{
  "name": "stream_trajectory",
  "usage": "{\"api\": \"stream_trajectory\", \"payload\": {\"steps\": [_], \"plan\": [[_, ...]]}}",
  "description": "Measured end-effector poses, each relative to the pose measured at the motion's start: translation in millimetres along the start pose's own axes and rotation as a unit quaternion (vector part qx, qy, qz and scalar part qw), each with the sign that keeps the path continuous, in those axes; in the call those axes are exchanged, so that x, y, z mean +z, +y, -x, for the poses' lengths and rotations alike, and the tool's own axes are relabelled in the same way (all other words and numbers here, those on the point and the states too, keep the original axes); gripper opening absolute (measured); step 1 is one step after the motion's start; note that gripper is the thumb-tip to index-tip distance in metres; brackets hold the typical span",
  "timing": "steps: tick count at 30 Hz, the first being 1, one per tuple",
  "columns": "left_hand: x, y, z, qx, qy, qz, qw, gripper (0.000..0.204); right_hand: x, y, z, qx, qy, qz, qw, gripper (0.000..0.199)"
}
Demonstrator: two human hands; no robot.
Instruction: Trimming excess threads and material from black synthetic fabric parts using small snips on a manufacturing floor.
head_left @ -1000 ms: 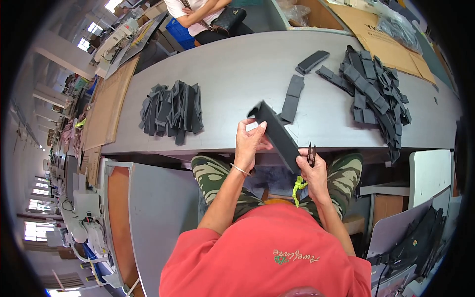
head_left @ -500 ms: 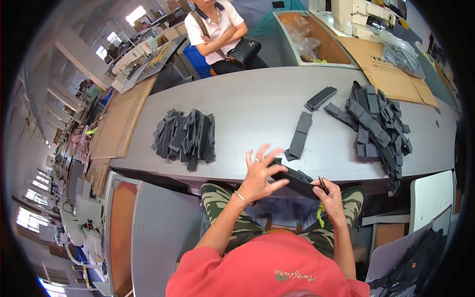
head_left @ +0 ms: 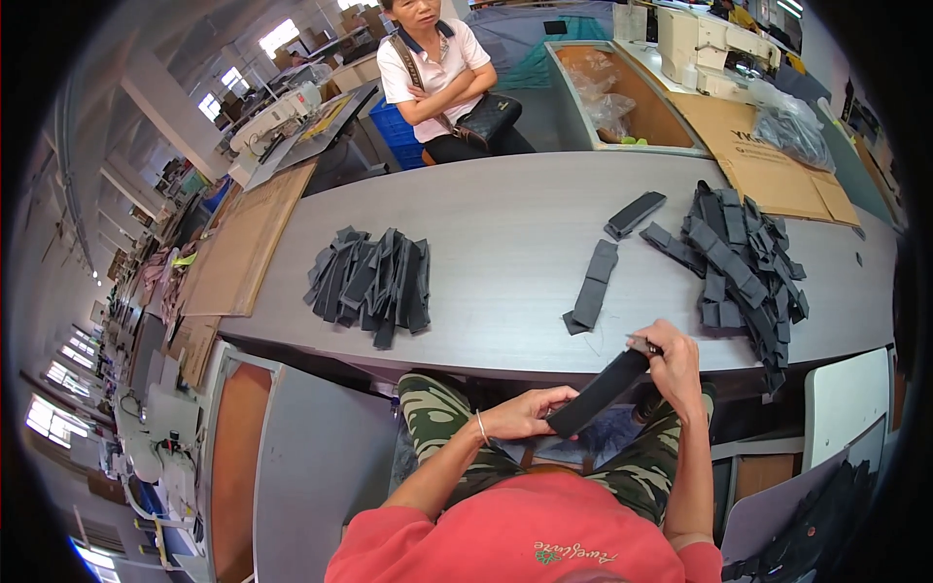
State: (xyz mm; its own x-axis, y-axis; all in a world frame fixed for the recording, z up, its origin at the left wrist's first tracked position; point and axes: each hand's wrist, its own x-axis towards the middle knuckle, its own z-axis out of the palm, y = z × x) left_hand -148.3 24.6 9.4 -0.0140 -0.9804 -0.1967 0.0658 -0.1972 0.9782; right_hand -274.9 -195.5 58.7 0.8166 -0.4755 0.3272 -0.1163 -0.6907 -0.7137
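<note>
A dark grey fabric strip is stretched slantwise over my lap, just off the table's near edge. My left hand pinches its lower end, fingers closed. The upper end is in my right hand, whose fingers are curled round it; a small dark tool shows partly there, mostly hidden. Beyond my hands on the grey table lie a folded strip and another strip. To the right is a tangled heap of strips, to the left a neater bunch of strips.
Across the table a person sits with folded arms and a black bag. Flat cardboard and a clear plastic bag lie at the far right, near a sewing machine. More cardboard covers the left end.
My left hand has come down from above the strip and taken its lower end. My right hand has risen, tilting the strip upward to the right. The view has shifted slightly.
</note>
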Motion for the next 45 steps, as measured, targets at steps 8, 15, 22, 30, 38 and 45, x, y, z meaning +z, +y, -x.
{"api": "stream_trajectory", "payload": {"steps": [8, 15, 22, 30, 38, 45], "plan": [[11.4, 23.8, -25.7, 0.111, 0.281, 0.218, 0.928, 0.019, 21.1, -19.8, -15.9, -0.022, 0.218, 0.023, 0.976, 0.037], [-21.7, 16.4, -41.8, 0.206, 0.408, 0.166, 0.874, 0.014, 25.2, -30.6, 3.9, -0.015, 0.069, -0.113, 0.991, 0.035], [-11.7, 20.2, -35.8, 0.203, 0.455, 0.062, 0.865, 0.018, 39.2, -44.9, 17.0, -0.092, 0.008, -0.106, 0.990, 0.026], [-7.2, 18.6, -38.3, 0.232, 0.446, 0.001, 0.864, 0.024, 52.1, -52.9, 16.1, -0.127, 0.000, -0.077, 0.989, 0.022], [-1.8, 20.4, -36.5, 0.197, 0.471, -0.042, 0.859, 0.025, 47.8, -49.7, 19.3, -0.110, 0.021, -0.062, 0.992, 0.020], [0.8, 18.6, -36.7, 0.174, 0.446, -0.055, 0.876, 0.032, 45.7, -53.1, 20.1, -0.051, -0.026, -0.123, 0.991, 0.052]]}}
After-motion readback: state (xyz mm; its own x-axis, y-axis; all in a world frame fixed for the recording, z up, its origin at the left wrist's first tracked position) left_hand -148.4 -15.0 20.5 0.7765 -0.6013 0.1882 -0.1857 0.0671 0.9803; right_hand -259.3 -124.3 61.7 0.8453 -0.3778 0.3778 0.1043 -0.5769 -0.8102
